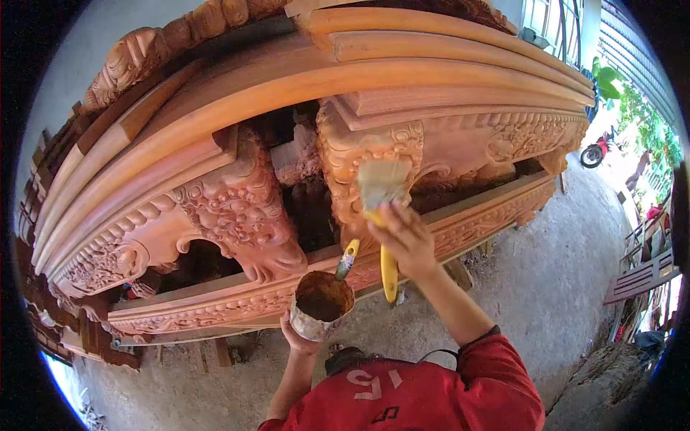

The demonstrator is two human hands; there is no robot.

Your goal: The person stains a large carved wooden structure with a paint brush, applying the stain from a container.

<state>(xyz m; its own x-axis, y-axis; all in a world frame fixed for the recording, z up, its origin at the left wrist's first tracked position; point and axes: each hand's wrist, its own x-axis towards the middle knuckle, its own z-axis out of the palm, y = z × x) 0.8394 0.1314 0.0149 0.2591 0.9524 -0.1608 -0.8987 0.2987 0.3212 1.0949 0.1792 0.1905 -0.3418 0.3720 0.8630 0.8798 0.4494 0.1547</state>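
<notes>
The right hand (408, 241) has its fingers closed round the big brush (389, 276), close to the bristles (383, 179). Its long axis runs away from the person, bristles at the far end and the handle's tail towards the shirt (431, 395). The bristles lie over the carved leg (336, 151); whether they touch it I cannot tell. Of the 2 hands, the right is nearer that leg. The left hand (302, 341) grips the pot (310, 328) at its lower side, mouth showing dark brown inside. The pot lies left of the right fingers and nearer the body, with a small brush (348, 260) leaning at its rim.
</notes>
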